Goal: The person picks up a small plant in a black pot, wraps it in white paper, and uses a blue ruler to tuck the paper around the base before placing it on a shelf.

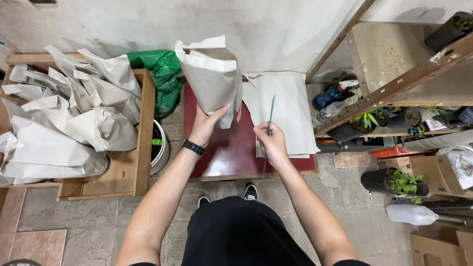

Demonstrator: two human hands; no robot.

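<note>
My left hand [206, 124] grips a grey paper bag [213, 79] from below and holds it upright above the dark red table [221, 152]. My right hand [270, 142] is closed on a thin blue stick [269, 125] that points up and away from me. A stack of flat grey paper sheets [286, 108] lies on the table just right of the bag. A black band sits on my left wrist.
A wooden crate [133, 167] at the left holds several folded paper bags [64, 123]. A green plastic bag [162, 74] hangs behind it, above a white bucket [160, 148]. A metal shelf [394, 88] at the right holds bottles and potted plants; cardboard boxes [433, 172] and a white jug [411, 214] sit on the floor.
</note>
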